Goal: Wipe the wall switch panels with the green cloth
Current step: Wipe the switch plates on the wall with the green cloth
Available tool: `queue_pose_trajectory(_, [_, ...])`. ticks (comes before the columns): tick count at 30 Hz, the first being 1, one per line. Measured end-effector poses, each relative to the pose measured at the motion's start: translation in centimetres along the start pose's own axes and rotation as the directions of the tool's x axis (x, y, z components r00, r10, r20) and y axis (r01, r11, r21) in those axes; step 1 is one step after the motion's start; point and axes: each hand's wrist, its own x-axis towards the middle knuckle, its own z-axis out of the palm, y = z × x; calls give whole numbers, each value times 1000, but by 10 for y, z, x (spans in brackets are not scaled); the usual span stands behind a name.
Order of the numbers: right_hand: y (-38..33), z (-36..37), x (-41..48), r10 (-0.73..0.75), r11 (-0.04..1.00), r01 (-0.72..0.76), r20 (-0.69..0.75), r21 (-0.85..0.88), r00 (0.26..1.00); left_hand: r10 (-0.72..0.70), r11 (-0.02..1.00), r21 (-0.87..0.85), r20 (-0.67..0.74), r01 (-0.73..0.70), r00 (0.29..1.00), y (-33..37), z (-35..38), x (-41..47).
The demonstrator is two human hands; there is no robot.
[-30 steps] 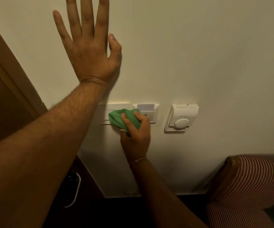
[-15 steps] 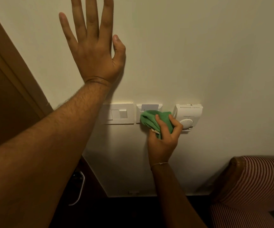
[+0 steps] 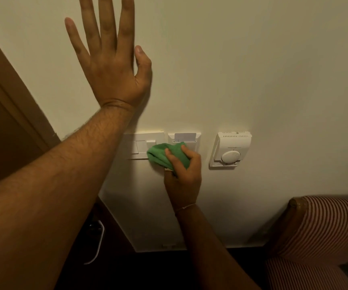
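Observation:
My right hand (image 3: 184, 176) grips a bunched green cloth (image 3: 162, 154) and presses it against the wall. The cloth covers the right edge of the white rocker switch panel (image 3: 142, 146) and the lower left of the key-card panel (image 3: 186, 138) beside it. A card stands in that panel's slot. A white thermostat (image 3: 230, 150) with a round dial hangs further right, untouched. My left hand (image 3: 110, 65) lies flat on the wall above the switches, fingers spread, holding nothing.
A brown door frame (image 3: 12, 97) runs down the left side. A striped armchair (image 3: 323, 233) stands at the lower right against the wall. A white cable (image 3: 98, 245) loops near the dark floor at lower left.
My right hand has swept the cloth back left, from the key-card panel and thermostat edge to the gap between the two switch panels. My left hand stays planted on the wall.

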Motion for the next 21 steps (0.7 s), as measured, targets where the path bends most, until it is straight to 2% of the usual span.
queue_pose_trajectory(4, [19, -15, 0, 222, 975, -219, -96, 36, 970, -2, 1000, 2, -6, 2, 1000, 0, 0, -1])
queue_pose_trajectory(6, [24, -17, 0, 271, 963, -269, -134, 37, 953, -5, 1000, 8, -11, 5, 1000, 0, 0, 0])
queue_pose_trajectory(10, [20, -8, -4, 222, 974, -214, -142, 70, 965, -2, 1000, 8, -11, 2, 1000, 2, 0, 0])
queue_pose_trajectory(13, [10, 4, -9, 177, 982, -171, -72, 75, 982, -1, 1000, 9, -4, 1, 1000, 3, 0, -1])
queue_pose_trajectory(18, [-5, 20, -13, -33, 999, 33, 6, 10, 999, -2, 1000, 22, -10, 2, 1000, 3, -1, 0])
queue_pose_trajectory(21, [5, 16, -15, -20, 1000, 20, 16, 4, 1000, -3, 1000, 22, -14, 3, 1000, 1, 0, 0])
